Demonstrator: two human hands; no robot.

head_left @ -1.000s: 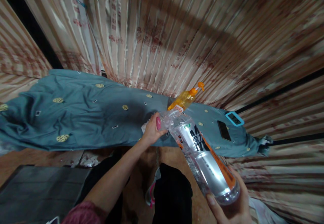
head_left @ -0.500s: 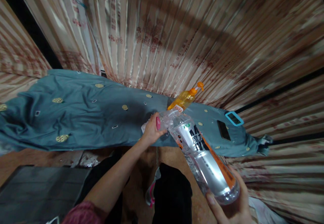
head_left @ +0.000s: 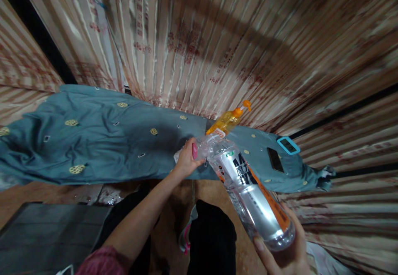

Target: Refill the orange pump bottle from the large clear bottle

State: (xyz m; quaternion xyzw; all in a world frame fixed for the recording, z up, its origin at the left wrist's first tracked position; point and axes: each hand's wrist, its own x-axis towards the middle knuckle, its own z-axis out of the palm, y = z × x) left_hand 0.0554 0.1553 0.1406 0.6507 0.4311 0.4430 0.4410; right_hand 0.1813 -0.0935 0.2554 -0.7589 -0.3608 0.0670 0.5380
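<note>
Clear plastic bottle [head_left: 248,194] hasn't budged over the last second: your right hand [head_left: 284,256] stays cupped round its base, your left hand [head_left: 185,159] pinches the neck over the teal cloth [head_left: 93,142], so you're holding steady.

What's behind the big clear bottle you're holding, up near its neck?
Behind the clear bottle stands an orange pump bottle on the teal cloth. Its base is hidden by the bottle's neck and the left hand.

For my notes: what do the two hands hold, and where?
Right hand cups the bottle base; left hand grips its neck end.
</note>
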